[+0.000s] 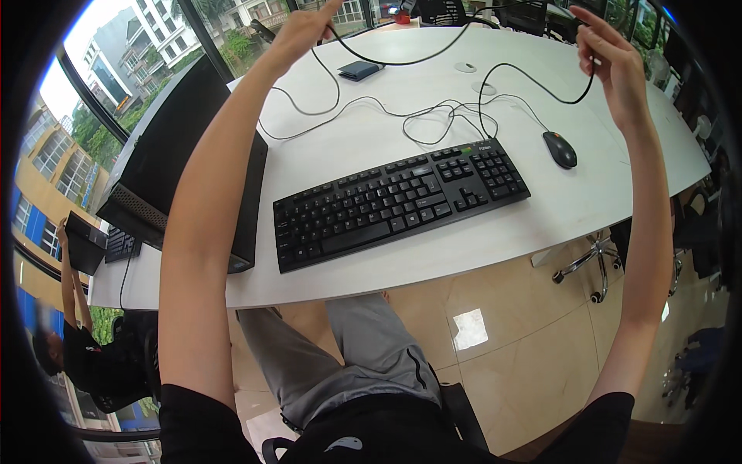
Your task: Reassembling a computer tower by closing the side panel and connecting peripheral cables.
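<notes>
Both my arms reach out to the far part of the white table [525, 209]. A black cable [402, 62] sags in a loop between my two hands. My left hand [301, 35], at the top edge, is closed on it; its fingertips are partly cut off. At the upper right, my right hand [618, 66] grips the same cable, which hangs below the palm and curves back to the rear of the black keyboard [394, 205]. The keyboard lies in front of me, slightly slanted. A black wired mouse [559, 149] rests to its right, below my right hand.
A black computer tower [185, 147] stands left, beside my left forearm. Thin cords [325, 114] trail across the table near a dark blue folded item [361, 70]. Another person [93, 356] works at the far left. A wheeled chair base [595, 267] stands beyond the table's edge.
</notes>
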### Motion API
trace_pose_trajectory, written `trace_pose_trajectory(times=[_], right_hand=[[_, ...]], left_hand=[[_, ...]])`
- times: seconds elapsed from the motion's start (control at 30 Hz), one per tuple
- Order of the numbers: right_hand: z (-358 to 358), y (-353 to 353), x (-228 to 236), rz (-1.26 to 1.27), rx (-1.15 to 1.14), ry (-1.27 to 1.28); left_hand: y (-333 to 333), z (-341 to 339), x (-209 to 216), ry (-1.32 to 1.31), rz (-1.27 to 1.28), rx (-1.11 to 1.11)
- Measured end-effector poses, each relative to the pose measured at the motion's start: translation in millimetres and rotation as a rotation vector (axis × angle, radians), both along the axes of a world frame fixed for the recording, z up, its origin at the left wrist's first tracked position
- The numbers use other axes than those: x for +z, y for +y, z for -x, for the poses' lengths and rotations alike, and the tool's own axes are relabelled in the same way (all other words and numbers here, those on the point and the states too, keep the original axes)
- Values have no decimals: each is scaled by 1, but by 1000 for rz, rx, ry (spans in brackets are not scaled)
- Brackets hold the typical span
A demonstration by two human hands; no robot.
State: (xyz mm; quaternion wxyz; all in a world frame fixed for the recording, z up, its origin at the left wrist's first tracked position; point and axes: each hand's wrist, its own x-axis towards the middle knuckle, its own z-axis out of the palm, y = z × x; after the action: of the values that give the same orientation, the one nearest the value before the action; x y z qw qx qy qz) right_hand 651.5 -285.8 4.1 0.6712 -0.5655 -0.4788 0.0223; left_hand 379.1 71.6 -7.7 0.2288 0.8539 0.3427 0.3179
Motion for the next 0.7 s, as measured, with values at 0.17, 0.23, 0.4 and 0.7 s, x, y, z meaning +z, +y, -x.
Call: trace_pose_trajectory(times=[0.17, 0.23, 0.4, 0.7], right_hand=[[-52, 27, -20, 208, 330, -250], [-37, 54, -22, 232, 311, -211], [-57, 126, -56, 443, 48, -388], [8, 260, -151, 891, 344, -866]], left_hand=[[44, 20, 20, -440, -66, 66], [61, 36, 29, -577, -5, -14], [-6, 4, 49, -640, -16, 126], [-14, 1, 69, -686, -33, 123]])
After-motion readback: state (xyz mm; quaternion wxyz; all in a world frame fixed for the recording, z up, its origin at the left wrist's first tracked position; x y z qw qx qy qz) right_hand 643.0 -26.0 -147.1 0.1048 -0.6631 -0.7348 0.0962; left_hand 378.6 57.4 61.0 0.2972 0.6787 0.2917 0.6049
